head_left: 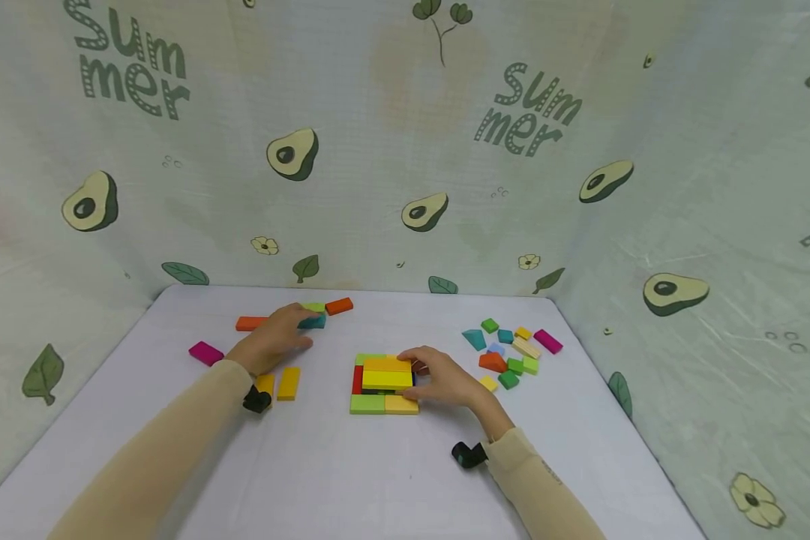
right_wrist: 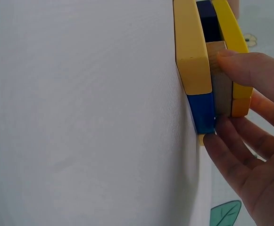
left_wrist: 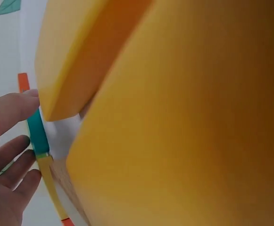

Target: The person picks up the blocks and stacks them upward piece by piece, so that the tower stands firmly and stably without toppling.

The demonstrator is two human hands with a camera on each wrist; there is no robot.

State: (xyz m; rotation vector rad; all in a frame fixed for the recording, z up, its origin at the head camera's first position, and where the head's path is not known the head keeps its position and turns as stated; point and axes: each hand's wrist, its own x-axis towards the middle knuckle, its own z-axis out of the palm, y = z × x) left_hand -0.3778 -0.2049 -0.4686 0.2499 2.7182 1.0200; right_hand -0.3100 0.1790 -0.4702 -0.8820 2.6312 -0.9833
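Note:
In the head view, a low layered stack of toy blocks (head_left: 367,405) stands mid-table, with green, red and light orange blocks below and yellow blocks (head_left: 387,381) on top. At its right end, my right hand (head_left: 445,379) holds a plain wooden block (right_wrist: 221,89) between thumb and fingers. A blue block (right_wrist: 201,113) shows beneath it in the right wrist view. My left hand (head_left: 274,341) reaches over the back left, thumb and fingers spread around a teal block (left_wrist: 37,132); a firm grip is not visible. Large yellow blocks (left_wrist: 174,117) cover most of the left wrist view.
Orange blocks (head_left: 340,306), a magenta block (head_left: 205,353) and yellow blocks (head_left: 288,383) lie around the left hand. On the right is a scattered group of small coloured blocks, among them a red-orange one (head_left: 493,362). A printed cloth (head_left: 364,247) hangs behind the white table.

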